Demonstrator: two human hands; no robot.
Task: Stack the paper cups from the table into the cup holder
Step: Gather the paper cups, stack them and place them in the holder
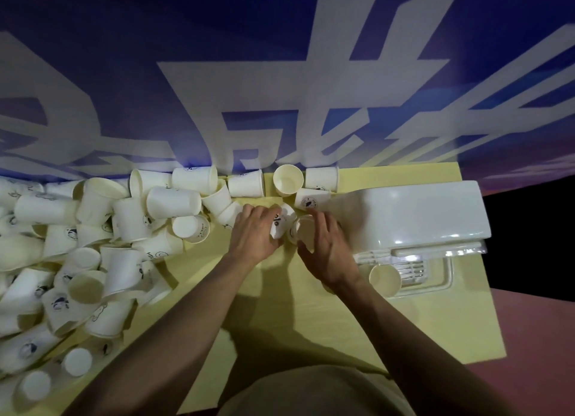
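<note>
A blue banner (280, 73) with huge pale characters, too cropped to read, fills the wall beyond both hands. The pale yellow bench (311, 306) lies under them. Left of the left hand (253, 233) sprawls a heap of white paper cups (93, 244), most tipped on their sides; one reads "HELL". Just right of the right hand (323, 247) stands the white cup holder (413, 213). The left hand grips a tilted cup (281, 222), mouth toward the person; the right hand's loosely curled fingers hold another cup (303, 228).
</note>
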